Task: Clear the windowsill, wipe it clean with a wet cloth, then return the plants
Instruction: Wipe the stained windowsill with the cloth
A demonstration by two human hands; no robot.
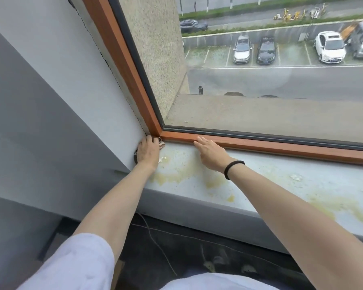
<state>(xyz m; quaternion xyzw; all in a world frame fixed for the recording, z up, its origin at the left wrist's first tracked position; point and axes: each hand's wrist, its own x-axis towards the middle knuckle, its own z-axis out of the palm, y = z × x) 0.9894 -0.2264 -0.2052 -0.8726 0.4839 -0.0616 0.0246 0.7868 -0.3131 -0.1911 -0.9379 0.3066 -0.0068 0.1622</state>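
white sleeve (76, 264) lowest; both bare arms reach toward 12 o'clock. left hand (148, 151), fingers bent over the dark cloth (161, 143), presses it into the corner of the windowsill (260, 181) at 10 o'clock. right hand (211, 153) lies flat, fingers straight, at its 3 o'clock. yellow stains (172, 176) stretch along the windowsill toward 4 o'clock, the likely wiping direction.
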